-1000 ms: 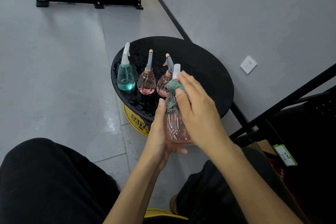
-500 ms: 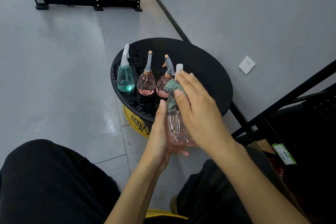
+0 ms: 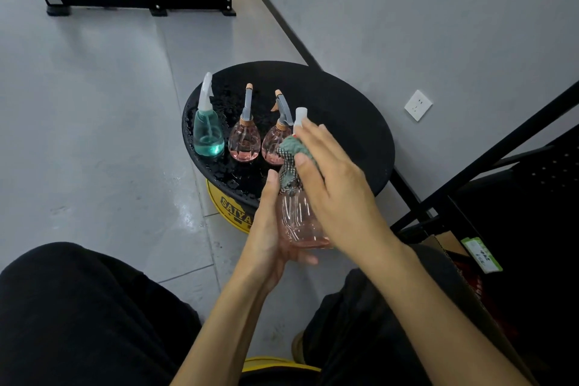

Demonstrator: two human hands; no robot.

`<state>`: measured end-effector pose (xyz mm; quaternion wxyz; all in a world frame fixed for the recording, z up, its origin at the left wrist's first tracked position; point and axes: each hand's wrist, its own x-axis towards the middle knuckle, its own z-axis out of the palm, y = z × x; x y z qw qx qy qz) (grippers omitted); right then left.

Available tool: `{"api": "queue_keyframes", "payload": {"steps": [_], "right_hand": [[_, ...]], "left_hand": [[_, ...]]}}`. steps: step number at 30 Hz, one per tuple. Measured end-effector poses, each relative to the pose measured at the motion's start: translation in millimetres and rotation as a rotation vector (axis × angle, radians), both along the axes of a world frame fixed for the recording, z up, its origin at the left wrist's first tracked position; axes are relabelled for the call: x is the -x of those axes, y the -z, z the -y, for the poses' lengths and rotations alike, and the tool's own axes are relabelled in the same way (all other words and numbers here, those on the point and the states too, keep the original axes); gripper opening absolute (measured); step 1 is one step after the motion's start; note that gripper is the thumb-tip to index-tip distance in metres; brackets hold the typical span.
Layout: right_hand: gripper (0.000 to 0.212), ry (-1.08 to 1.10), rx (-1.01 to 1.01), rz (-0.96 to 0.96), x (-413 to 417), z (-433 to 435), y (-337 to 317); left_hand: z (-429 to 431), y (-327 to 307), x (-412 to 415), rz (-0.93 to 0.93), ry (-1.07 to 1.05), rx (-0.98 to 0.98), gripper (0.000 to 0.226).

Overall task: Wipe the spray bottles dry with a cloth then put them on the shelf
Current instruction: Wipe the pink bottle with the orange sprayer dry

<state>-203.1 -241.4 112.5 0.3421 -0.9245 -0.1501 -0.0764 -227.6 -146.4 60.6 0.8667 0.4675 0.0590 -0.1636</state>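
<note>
My view: a grey room.
Glossy floor tiles [image 3: 94, 135] meet a plain wall [image 3: 438, 25] with a white socket [image 3: 418, 105]; black metal frame [image 3: 141, 0] behind.

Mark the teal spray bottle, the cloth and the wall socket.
teal spray bottle [image 3: 208, 138], head view, on its liquid-filled body.
cloth [image 3: 291, 150], head view, on its green top fold.
wall socket [image 3: 418, 105], head view, on its white faceplate.

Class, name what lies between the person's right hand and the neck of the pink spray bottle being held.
A green checked cloth, which the right hand grips against the held bottle, as the head view shows.
</note>
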Motion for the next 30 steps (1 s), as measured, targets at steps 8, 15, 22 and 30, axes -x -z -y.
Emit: {"api": "queue_keyframes", "payload": {"steps": [8, 15, 22, 30], "right_hand": [[0.053, -0.066, 0.193, 0.153, 41, -16, 19], [0.044, -0.014, 0.021, 0.029, -8, -5, -3], [0.049, -0.090, 0.095, 0.089, 28, -12, 15], [0.048, -0.009, -0.142, 0.010, -3, 6, 6]], "left_hand": [[-8, 7, -4, 0.057, -0.150, 0.118, 0.050], [-3, -1, -1, 0.050, 0.000, 0.027, 0.058], [-8, 3, -2, 0.100, -0.105, 0.149, 0.053], [-8, 8, -4, 0.050, 0.030, 0.082, 0.094]]}}
